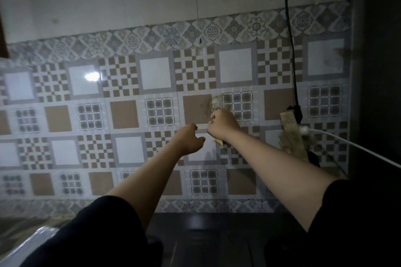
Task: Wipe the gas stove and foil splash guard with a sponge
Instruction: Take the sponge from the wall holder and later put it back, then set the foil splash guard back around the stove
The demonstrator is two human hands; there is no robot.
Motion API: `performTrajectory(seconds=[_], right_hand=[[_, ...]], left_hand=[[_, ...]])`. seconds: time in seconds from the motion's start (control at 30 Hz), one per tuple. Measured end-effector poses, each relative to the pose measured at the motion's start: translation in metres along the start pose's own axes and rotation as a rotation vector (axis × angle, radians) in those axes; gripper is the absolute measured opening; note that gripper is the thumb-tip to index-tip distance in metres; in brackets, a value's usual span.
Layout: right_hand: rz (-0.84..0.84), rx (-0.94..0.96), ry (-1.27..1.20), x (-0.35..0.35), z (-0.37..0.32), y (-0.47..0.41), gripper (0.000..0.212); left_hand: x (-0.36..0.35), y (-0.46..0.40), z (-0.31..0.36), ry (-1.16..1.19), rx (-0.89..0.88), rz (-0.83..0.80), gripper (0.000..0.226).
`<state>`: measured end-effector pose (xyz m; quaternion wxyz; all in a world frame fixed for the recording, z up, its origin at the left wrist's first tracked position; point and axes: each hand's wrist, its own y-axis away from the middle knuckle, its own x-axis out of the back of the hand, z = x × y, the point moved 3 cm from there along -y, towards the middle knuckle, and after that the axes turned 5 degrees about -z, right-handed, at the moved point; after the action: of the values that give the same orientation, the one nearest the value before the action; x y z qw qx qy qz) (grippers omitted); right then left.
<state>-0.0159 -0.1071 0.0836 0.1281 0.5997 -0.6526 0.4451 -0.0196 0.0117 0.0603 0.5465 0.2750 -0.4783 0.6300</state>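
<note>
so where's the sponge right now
In the head view, right of centre: the right hand grips the sponge against the patterned splash guard, beside the left hand.

hands: 2 (191,138) (223,124) | sponge: 1 (217,104) | black cable: 1 (290,50) | white cable: 1 (347,145)

The sponge (217,104) is pale, yellowish and crumpled, gripped in the right hand (223,124), showing above and below the fist. It presses against the glossy, tile-patterned foil splash guard (130,115) directly behind that hand.
</note>
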Motion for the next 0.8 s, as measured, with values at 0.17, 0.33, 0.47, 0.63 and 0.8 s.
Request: performTrajectory(seconds=[0.17,0.33,0.47,0.63,0.8], right_hand=[[-0.094,0.126,-0.024,-0.008,-0.036,0.04,0.026],[-0.214,0.231,-0.032,-0.035,-0.079,0.077,0.009],[-0.313,0.331,-0.05,-0.067,-0.115,0.106,0.043],[-0.515,0.497,-0.028,-0.123,-0.169,0.149,0.043],[-0.63,0.633,-0.042,-0.179,-0.224,0.189,0.041]], left_hand=[[0.024,0.063,-0.022,0.043,0.08,0.012,0.063],[0.046,0.136,-0.065,0.079,0.238,0.06,0.063],[0.062,0.19,-0.103,0.091,0.379,0.084,0.06],[0.077,0.264,-0.154,0.059,0.572,0.141,0.055],[0.093,0.334,-0.202,0.05,0.676,0.163,0.024]])
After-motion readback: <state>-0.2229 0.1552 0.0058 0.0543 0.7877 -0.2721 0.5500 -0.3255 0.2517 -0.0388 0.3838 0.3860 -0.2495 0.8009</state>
